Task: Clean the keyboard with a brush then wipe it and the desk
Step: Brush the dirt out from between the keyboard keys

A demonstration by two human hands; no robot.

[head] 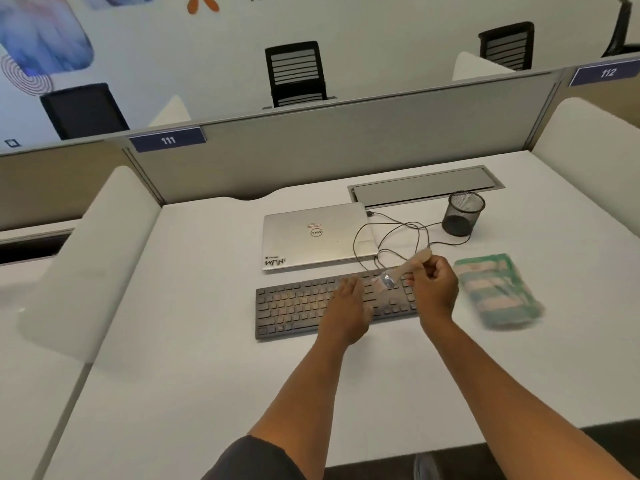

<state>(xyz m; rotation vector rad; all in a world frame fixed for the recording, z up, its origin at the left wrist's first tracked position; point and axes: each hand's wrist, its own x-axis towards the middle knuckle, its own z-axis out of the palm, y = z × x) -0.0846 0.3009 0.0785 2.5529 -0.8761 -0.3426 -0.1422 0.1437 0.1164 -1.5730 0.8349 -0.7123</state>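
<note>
2 hands are over the keyboard [332, 306], which lies flat on the desk [194, 358] just in front of a closed laptop [317, 237]. The right hand [434, 289] has its fingers curled round the wooden handle of a brush [401, 270], the handle angled up and away, the bristles pointing down toward the keys on the right half of the board. Motion blur hides whether the bristles actually touch. The left hand [349, 306] is loose, fingers fairly straight, hovering or resting over the middle keys and holding nothing.

A green and white cloth [497, 292] lies folded just right of the keyboard, untouched, so I'd judge this to be the brushing step, with the wiping not yet begun.

The brush looks light and stiff in the handle, soft at the tip; a grip low on the handle, near the metal band, should give the most control. The keyboard looks light enough to skate on the smooth desk, so pinning it with the free hand seems wise. Its cable [384, 237] loops loosely toward a mesh cup [462, 213] and could snag. The cloth should be limp, best gathered from the top.
</note>
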